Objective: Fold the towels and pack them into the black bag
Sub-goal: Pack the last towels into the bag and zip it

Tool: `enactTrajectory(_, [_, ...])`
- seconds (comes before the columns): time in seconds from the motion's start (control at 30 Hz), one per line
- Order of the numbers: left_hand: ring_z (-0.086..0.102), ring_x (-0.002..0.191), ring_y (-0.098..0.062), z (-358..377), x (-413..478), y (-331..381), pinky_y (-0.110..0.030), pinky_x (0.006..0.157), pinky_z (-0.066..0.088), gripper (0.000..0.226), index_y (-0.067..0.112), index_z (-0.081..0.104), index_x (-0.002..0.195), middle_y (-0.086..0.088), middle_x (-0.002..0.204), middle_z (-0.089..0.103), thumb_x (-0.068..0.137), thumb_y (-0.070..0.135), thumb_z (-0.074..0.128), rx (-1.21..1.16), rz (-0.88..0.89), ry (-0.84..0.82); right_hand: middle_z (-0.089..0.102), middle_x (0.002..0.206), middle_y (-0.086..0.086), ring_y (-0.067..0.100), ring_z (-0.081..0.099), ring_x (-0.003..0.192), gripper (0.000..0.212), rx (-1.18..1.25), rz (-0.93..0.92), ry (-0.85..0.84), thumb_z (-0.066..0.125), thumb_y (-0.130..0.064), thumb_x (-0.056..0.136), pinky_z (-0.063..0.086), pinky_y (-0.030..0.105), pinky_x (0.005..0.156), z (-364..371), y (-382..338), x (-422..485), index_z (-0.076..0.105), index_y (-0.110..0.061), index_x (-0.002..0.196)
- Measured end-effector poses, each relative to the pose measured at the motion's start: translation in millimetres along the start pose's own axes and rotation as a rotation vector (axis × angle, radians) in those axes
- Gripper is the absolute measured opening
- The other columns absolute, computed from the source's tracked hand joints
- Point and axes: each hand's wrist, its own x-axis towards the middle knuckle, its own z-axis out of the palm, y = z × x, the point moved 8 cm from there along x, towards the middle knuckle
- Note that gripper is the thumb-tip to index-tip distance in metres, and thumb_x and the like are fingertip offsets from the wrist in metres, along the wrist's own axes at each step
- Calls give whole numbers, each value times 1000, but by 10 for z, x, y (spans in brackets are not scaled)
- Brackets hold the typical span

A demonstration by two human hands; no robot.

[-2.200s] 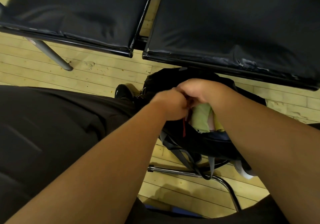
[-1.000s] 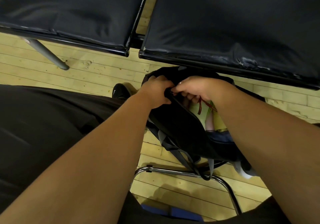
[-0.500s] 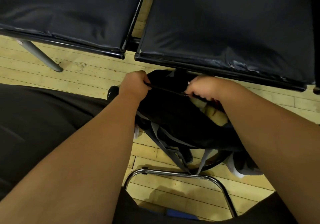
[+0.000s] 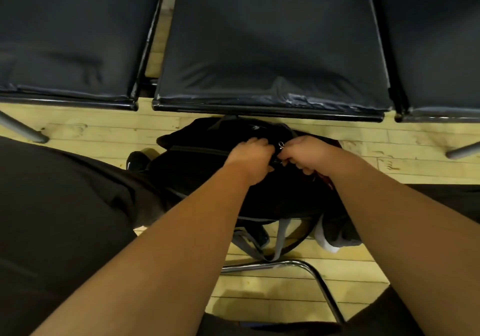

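Note:
The black bag (image 4: pixel 207 169) lies on the wooden floor between my legs, just in front of the middle seat. Its top looks closed along a zip line running left to right. My left hand (image 4: pixel 250 157) grips the bag's fabric beside the zip. My right hand (image 4: pixel 305 155) pinches the small silver zip pull at the right end of the bag. No towel shows; a trace of red strap peeks out under my right wrist. Grey straps (image 4: pixel 280 242) hang from the bag's near side.
Three black padded seats (image 4: pixel 272 50) stand in a row across the far side, with metal legs (image 4: pixel 23 131) on the floor. A chrome chair frame (image 4: pixel 306 268) curves below the bag. My dark trouser legs (image 4: pixel 65 205) flank it, and a black shoe (image 4: pixel 136 161) sits at its left.
The green towels seen in the open bag earlier are now covered. My hands moved along the top of the bag and came together at its right end as the opening closed.

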Motion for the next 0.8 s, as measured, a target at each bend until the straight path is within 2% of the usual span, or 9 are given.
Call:
enactTrajectory(0.13, [59,121,-31,76,204,128,-45,93,56,24,27,71,125,-4,126,60,104,33,64,57,-27,-43,49,69,3,19,43,60,22,39,-16,-6,75,-30,92,29,29,50,-166,265,-85,77,-9,95])
enactTrajectory(0.23, [60,119,-30,-12,265,17,-42,90,55,22,30,73,122,-2,122,60,104,35,61,9,-61,-62,58,80,8,23,51,68,21,-3,30,122,73,-26,95,38,30,54,-470,567,-83,75,-8,103])
enactTrajectory(0.33, [59,115,-28,-73,300,-33,-42,93,56,22,29,74,120,-1,119,59,105,33,58,-19,-78,-62,67,96,9,25,64,85,20,-110,59,214,67,-22,98,53,33,71,-751,880,-126,71,-7,110])
enactTrajectory(0.4, [59,111,-27,-100,307,-24,-42,91,56,21,28,74,114,1,114,58,104,26,56,-48,-80,-30,69,100,9,25,66,90,18,-134,81,284,66,-27,97,56,34,78,-888,1053,-151,72,-12,106])
enactTrajectory(0.47, [60,109,-27,-127,307,-10,-42,89,57,20,27,72,108,2,111,57,102,20,54,-48,-93,12,69,94,9,24,65,84,20,-196,95,348,65,-32,96,56,35,73,-973,1107,-173,71,-13,95])
enactTrajectory(0.6, [62,117,-29,-193,306,-87,-45,89,57,11,25,66,103,0,122,60,101,19,58,-37,-157,77,66,82,4,22,64,73,18,-223,113,468,65,-36,91,50,31,60,-1115,1115,-256,66,-20,84])
enactTrajectory(0.67, [63,108,-31,-254,296,-184,-44,84,57,7,26,62,98,0,112,58,102,21,59,-38,-180,140,65,82,5,22,62,72,19,-227,159,534,65,-35,93,47,31,60,-1201,1250,-289,62,-20,82])
enactTrajectory(0.7, [63,105,-31,-281,292,-229,-42,82,56,6,26,62,98,0,109,57,102,22,60,-37,-187,164,64,83,6,23,60,72,20,-231,197,534,65,-34,95,46,32,62,-1222,1341,-298,61,-17,83])
enactTrajectory(0.8, [61,105,-31,-293,270,-268,-39,81,54,6,24,65,102,0,109,56,105,25,59,-40,-183,195,64,90,12,26,58,76,26,-338,357,398,60,-30,104,48,36,67,-1115,1606,-266,60,-8,89])
